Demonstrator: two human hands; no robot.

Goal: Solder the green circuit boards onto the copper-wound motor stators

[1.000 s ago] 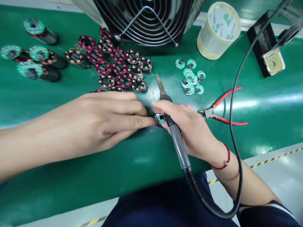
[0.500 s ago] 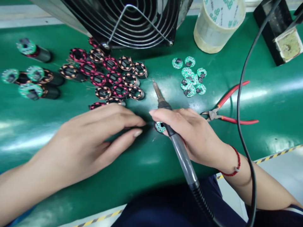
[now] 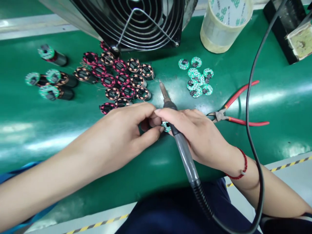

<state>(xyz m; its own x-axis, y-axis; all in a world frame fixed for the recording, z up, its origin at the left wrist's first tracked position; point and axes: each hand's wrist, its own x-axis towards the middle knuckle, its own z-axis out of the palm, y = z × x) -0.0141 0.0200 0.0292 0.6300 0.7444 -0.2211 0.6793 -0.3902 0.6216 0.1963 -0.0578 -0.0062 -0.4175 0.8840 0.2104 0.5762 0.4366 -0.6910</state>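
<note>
My right hand (image 3: 195, 130) is closed around a soldering iron (image 3: 186, 159), whose bare tip points up and away over the bench. Under its fingers a small round green circuit board (image 3: 166, 126) shows, partly covered by the iron and the thumb. My left hand (image 3: 136, 126) pinches at the board's left edge, thumb and fingers touching it; whatever lies beneath the board is hidden. Beyond the left hand stand several motor stators (image 3: 122, 79) with red or copper windings. Several loose round circuit boards (image 3: 200, 79) lie past the iron's tip.
A fan (image 3: 138, 26) stands at the back, with a tape roll (image 3: 225, 27) to its right. Red-handled cutters (image 3: 219, 116) lie right of my hand. The iron's cable (image 3: 248, 113) crosses my right forearm. Stators with boards (image 3: 52, 81) stand at left; a sponge holder (image 3: 297, 42) sits back right.
My left hand has moved right, from beside the circuit board to touching its left edge. The right hand still holds the soldering iron. The view has shifted slightly.
</note>
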